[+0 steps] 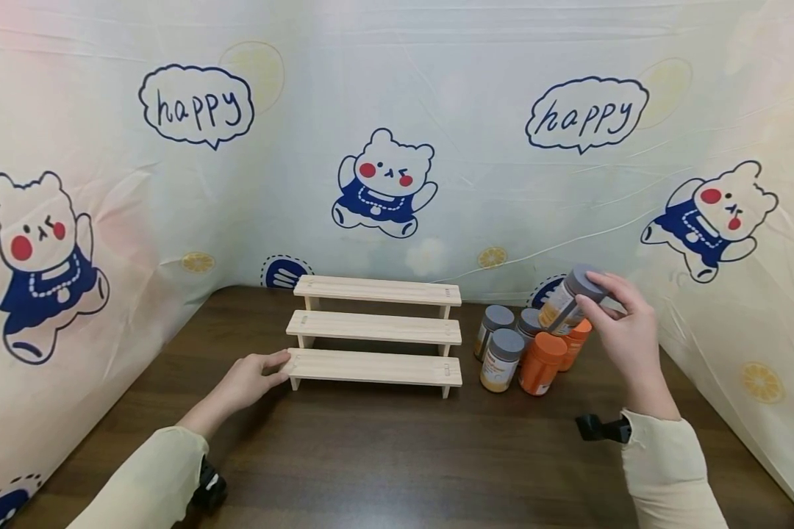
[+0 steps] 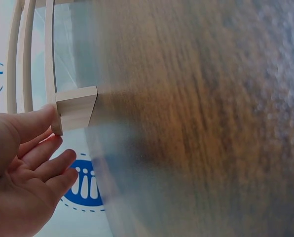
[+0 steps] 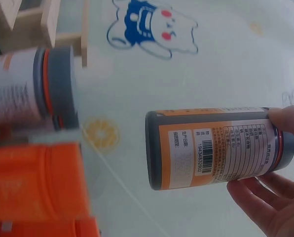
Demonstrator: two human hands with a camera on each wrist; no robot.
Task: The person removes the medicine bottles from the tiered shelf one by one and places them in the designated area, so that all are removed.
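Observation:
My right hand (image 1: 625, 334) grips a grey-lidded supplement bottle (image 1: 564, 297) near its lid, lifted above the other bottles. In the right wrist view that bottle (image 3: 211, 148) shows a printed label with a barcode, thumb on one side and fingers on the other. At the left end of a three-tier wooden stand (image 1: 373, 367), my left hand (image 1: 248, 382) pinches the lowest shelf. The left wrist view shows the thumb and index finger on the shelf end (image 2: 57, 118), the other fingers loosely bent.
Right of the stand, grey-lidded bottles (image 1: 501, 360) and orange bottles (image 1: 542, 364) stand close together on the dark wooden table (image 1: 384, 455). A printed cloth (image 1: 483, 191) with cartoon bears hangs behind and along both sides.

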